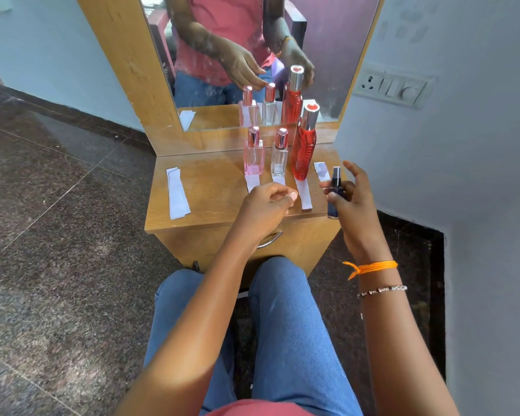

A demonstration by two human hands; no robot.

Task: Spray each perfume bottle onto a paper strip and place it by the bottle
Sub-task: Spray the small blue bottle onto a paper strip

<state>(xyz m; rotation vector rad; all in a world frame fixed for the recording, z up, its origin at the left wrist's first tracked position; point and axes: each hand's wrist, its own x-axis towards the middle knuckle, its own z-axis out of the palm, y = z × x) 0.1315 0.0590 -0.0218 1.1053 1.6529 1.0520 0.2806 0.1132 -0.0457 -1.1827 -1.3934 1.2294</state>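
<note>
My right hand (350,202) has its grip clamped on the dark blue spray bottle (335,192) at the right edge of the desk (216,202). My left hand (266,205), centre frame, curls loosely with its grip on nothing I can see. Just above it, pink bottle (254,153), clear bottle (279,154) and red bottle (304,148) each stand behind a paper strip (303,195).

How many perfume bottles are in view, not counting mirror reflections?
4. The pink bottle, clear bottle and tall red bottle stand in a row before the mirror; the dark blue bottle is held in the right hand.
</note>
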